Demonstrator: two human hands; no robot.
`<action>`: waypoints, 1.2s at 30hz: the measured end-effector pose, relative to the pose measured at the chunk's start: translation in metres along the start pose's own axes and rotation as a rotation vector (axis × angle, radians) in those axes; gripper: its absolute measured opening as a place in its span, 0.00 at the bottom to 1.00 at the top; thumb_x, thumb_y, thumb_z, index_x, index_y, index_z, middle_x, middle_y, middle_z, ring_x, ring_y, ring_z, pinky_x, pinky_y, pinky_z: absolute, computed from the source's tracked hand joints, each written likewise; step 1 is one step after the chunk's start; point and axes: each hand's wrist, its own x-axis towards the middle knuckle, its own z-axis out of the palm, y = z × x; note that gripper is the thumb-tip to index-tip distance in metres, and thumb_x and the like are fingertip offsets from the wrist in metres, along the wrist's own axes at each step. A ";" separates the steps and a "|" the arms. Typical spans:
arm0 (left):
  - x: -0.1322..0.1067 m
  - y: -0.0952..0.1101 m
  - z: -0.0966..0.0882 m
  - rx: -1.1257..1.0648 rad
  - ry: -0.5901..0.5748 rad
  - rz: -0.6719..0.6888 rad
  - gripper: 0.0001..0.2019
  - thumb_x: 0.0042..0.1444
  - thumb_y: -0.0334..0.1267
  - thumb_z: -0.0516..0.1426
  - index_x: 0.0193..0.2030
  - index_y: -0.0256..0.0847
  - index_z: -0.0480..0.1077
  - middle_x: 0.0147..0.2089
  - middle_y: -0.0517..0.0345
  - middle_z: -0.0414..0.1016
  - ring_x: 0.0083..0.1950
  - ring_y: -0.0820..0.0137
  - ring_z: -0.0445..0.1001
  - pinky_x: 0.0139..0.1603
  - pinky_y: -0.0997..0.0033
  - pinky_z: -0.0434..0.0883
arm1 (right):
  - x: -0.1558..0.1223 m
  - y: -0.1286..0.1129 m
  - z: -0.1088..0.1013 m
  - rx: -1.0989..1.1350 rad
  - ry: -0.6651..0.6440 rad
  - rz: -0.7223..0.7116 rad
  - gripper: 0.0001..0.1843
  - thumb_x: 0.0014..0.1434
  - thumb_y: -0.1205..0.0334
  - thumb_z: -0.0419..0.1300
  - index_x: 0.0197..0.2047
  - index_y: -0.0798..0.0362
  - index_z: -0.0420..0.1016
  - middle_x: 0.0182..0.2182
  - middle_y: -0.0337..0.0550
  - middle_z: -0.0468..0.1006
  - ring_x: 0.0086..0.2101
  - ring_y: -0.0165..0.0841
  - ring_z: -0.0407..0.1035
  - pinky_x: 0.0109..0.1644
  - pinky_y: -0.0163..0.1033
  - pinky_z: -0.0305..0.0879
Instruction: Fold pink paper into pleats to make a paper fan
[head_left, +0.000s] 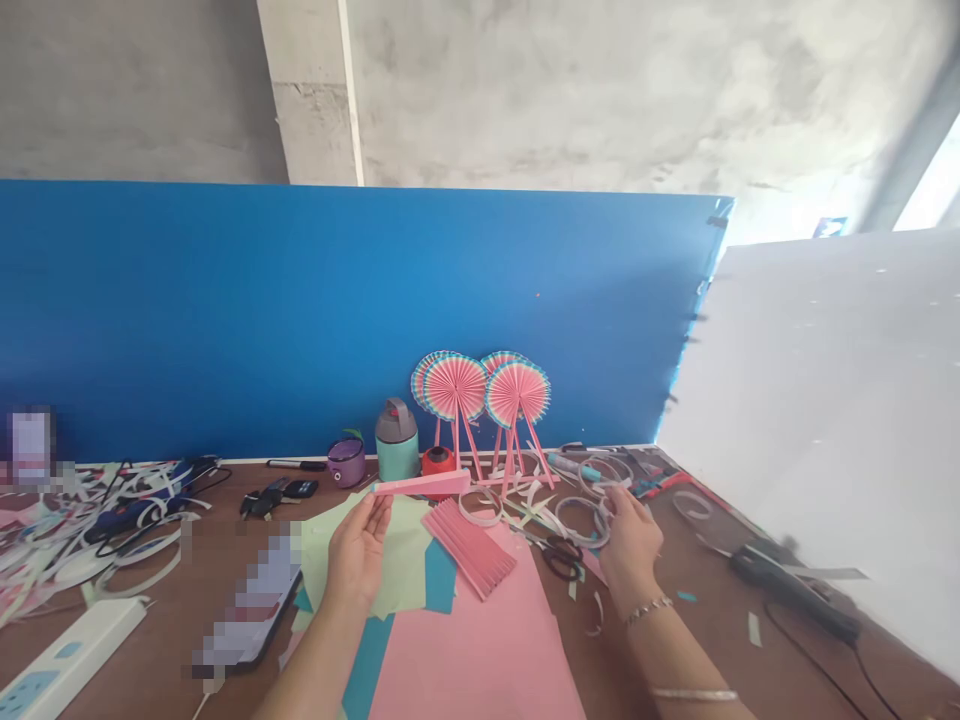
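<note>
My left hand [358, 553] is raised palm up over the paper sheets and pinches one end of a folded pink paper strip [427, 485], which points to the right. My right hand [630, 540] reaches out to the right, its back toward me, fingers over the rolls of tape [592, 520]; what its fingertips touch is hidden. A pleated pink paper piece [469, 545] lies between the hands on a large pink sheet [480, 650]. Black scissors [562, 555] lie just left of my right hand.
Several round pink paper fans on sticks [480, 395] lean against the blue board [300, 310]. A teal bottle [396, 440], purple cup [346, 460], phone [251, 615], power strip [67, 650], glue gun [795, 590], cables and paper scraps crowd the brown table [165, 600].
</note>
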 end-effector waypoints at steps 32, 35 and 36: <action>0.005 -0.003 -0.006 -0.028 0.021 -0.031 0.09 0.58 0.21 0.52 0.32 0.32 0.72 0.30 0.54 0.78 0.31 0.76 0.79 0.33 0.82 0.76 | -0.106 -0.002 0.021 -1.229 -1.047 -0.602 0.21 0.54 0.62 0.54 0.51 0.54 0.69 0.48 0.51 0.73 0.49 0.45 0.62 0.48 0.47 0.53; 0.004 -0.003 -0.005 -0.026 0.024 -0.031 0.09 0.58 0.21 0.52 0.33 0.32 0.72 0.30 0.54 0.78 0.31 0.76 0.78 0.32 0.82 0.76 | -0.104 -0.002 0.022 -1.255 -1.103 -0.637 0.23 0.50 0.71 0.51 0.50 0.53 0.70 0.44 0.49 0.76 0.48 0.43 0.64 0.46 0.44 0.52; 0.004 -0.003 -0.005 -0.025 0.024 -0.031 0.09 0.58 0.21 0.52 0.33 0.32 0.72 0.30 0.54 0.78 0.31 0.76 0.78 0.32 0.82 0.76 | -0.104 -0.002 0.022 -1.268 -1.120 -0.656 0.23 0.49 0.72 0.51 0.49 0.53 0.70 0.43 0.49 0.76 0.47 0.43 0.64 0.46 0.44 0.51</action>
